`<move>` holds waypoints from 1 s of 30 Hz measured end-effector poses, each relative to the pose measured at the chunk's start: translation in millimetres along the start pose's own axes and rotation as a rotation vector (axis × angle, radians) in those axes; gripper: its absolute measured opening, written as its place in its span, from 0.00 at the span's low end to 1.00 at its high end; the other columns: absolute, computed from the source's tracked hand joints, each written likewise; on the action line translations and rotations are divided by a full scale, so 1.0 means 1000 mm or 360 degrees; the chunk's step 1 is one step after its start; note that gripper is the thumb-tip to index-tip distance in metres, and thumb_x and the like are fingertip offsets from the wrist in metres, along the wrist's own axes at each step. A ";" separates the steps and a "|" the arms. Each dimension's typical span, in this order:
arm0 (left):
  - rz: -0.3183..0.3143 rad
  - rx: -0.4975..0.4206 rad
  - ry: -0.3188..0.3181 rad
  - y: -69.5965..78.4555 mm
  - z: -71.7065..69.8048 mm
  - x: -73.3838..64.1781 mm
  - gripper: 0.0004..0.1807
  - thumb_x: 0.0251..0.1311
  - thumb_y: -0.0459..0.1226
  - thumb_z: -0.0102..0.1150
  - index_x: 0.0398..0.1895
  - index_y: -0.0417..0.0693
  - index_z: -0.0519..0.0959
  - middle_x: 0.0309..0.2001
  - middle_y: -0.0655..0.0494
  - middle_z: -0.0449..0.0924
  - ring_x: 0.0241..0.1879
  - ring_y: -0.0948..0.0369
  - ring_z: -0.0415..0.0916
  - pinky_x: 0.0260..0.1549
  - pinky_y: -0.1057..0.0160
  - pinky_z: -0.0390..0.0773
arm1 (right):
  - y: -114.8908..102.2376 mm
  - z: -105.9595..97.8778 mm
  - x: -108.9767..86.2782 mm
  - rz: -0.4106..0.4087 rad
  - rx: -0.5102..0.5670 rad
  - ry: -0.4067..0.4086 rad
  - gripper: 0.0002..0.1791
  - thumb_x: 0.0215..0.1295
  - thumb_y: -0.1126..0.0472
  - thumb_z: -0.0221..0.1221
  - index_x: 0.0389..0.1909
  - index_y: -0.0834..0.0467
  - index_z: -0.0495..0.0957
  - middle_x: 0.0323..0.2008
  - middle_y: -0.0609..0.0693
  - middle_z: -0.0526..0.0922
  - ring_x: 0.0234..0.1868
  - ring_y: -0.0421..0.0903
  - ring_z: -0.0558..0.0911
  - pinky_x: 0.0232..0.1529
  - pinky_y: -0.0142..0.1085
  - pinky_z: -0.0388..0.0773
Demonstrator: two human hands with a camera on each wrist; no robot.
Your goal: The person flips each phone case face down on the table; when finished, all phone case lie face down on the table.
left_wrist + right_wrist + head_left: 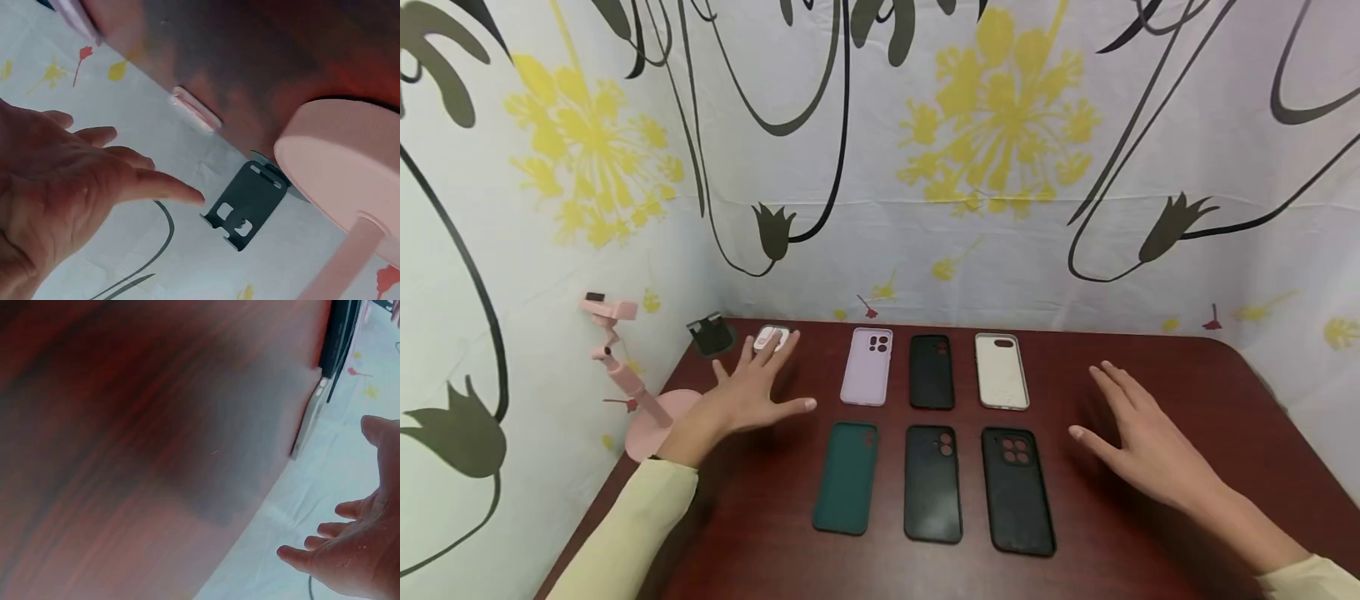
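My left hand hovers over the table's left side with fingers spread and nothing in it. Its fingertips partly cover a small white and pink item at the back edge. On the right, my right hand is held above the table, palm down, holding nothing. Between the hands lie phone cases in two rows. The back row has a lilac case, a black case and a cream case. In front are a dark green case, a black case and another black case.
A pink stand with a round base is at the left edge of the dark red table. Behind it sits a small black phone holder. Patterned cloth hangs behind and beside the table.
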State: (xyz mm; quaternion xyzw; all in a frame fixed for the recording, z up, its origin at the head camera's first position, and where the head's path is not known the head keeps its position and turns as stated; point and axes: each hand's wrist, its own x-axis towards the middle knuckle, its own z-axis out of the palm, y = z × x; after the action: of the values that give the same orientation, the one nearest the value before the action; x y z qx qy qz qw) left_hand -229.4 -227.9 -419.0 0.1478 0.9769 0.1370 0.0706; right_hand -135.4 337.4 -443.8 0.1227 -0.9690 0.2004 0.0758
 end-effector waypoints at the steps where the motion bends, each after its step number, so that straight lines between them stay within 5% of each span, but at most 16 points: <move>1: 0.0017 -0.0043 0.0000 0.001 -0.002 0.001 0.62 0.58 0.77 0.55 0.88 0.70 0.36 0.88 0.45 0.38 0.83 0.26 0.29 0.63 0.06 0.34 | -0.003 0.001 0.003 -0.0005 0.0007 -0.0002 0.56 0.71 0.38 0.66 0.87 0.53 0.45 0.85 0.63 0.50 0.84 0.68 0.50 0.70 0.77 0.61; 11: 0.0237 -0.0547 -0.0041 0.018 -0.013 0.010 0.55 0.71 0.66 0.55 0.88 0.59 0.38 0.88 0.56 0.41 0.87 0.48 0.44 0.83 0.33 0.52 | -0.034 0.013 0.027 -0.0034 0.0083 -0.0075 0.51 0.74 0.36 0.62 0.87 0.49 0.47 0.83 0.63 0.56 0.79 0.69 0.60 0.68 0.74 0.67; 25: 0.0160 -0.1162 -0.0123 0.031 -0.009 0.027 0.43 0.81 0.54 0.50 0.88 0.57 0.42 0.85 0.44 0.55 0.84 0.46 0.53 0.82 0.36 0.59 | -0.082 0.041 0.064 -0.0180 0.0222 -0.0150 0.44 0.78 0.38 0.58 0.85 0.50 0.52 0.83 0.59 0.59 0.81 0.63 0.62 0.72 0.68 0.71; 30: 0.0070 -0.1357 -0.0307 0.035 -0.005 0.040 0.42 0.82 0.54 0.49 0.88 0.53 0.43 0.84 0.41 0.54 0.82 0.43 0.59 0.77 0.38 0.69 | -0.099 0.047 0.076 -0.0184 0.0351 -0.0202 0.44 0.79 0.39 0.58 0.86 0.47 0.51 0.84 0.57 0.58 0.83 0.61 0.61 0.75 0.67 0.69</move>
State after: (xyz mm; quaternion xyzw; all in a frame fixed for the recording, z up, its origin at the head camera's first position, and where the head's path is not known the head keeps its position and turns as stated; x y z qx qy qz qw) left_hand -258.5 -184.6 -408.3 0.1384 0.8185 0.5152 0.2132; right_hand -186.6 214.7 -434.6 0.1983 -0.9353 0.2928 0.0119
